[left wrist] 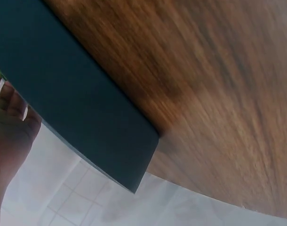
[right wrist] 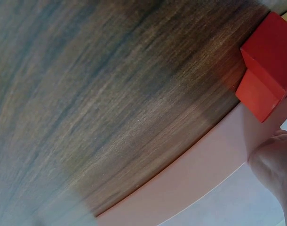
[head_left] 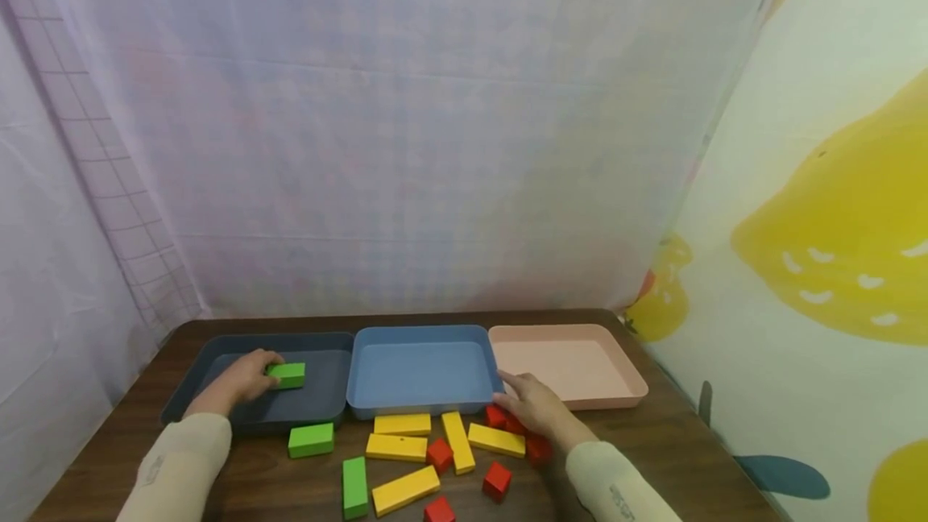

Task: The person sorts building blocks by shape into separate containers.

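Observation:
My left hand [head_left: 246,377] grips a green block [head_left: 292,375] over the dark navy tray [head_left: 326,357], thumb and fingers at the block's left end. Only part of that hand shows past the tray's wall in the left wrist view. My right hand [head_left: 538,407] has its fingers extended, fingertips right at the corner of the blue tray [head_left: 424,369] where it meets the pink tray [head_left: 569,333]. Close below that hand lie several red cubes [head_left: 539,449], partly covered by it. A red cube [right wrist: 270,52] also shows against the pink tray's wall in the right wrist view.
In front of the trays lie two more green blocks [head_left: 311,441], several yellow blocks [head_left: 406,490] and further red cubes [head_left: 496,482] on the brown wooden table [head_left: 261,490]. White cloth hangs behind the table; a lemon-print curtain [head_left: 834,248] hangs on the right.

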`<state>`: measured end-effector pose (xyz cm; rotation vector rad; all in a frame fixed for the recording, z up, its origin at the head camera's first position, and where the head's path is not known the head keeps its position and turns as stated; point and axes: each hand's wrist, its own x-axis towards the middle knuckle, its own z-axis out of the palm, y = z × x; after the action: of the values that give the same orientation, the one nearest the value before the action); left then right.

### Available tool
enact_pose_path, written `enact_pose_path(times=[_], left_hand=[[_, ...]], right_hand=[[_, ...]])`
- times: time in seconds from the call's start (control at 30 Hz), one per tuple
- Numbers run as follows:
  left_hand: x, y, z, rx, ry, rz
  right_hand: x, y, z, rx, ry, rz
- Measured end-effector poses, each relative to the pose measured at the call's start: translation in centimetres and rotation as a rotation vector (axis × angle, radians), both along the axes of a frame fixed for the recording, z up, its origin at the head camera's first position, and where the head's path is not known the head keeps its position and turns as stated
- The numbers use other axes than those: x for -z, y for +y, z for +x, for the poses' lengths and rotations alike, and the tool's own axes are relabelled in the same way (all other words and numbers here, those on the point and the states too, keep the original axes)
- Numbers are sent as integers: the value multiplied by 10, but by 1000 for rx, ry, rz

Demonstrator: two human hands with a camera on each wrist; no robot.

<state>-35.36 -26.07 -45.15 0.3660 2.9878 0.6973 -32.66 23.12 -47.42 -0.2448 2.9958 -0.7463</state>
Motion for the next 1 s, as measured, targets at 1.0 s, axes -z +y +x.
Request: enact_pose_path(times=[1.0], left_hand=[[-17, -1, 9, -3, 21, 33]], right_hand=[[0, -2, -2, -47, 24, -22]])
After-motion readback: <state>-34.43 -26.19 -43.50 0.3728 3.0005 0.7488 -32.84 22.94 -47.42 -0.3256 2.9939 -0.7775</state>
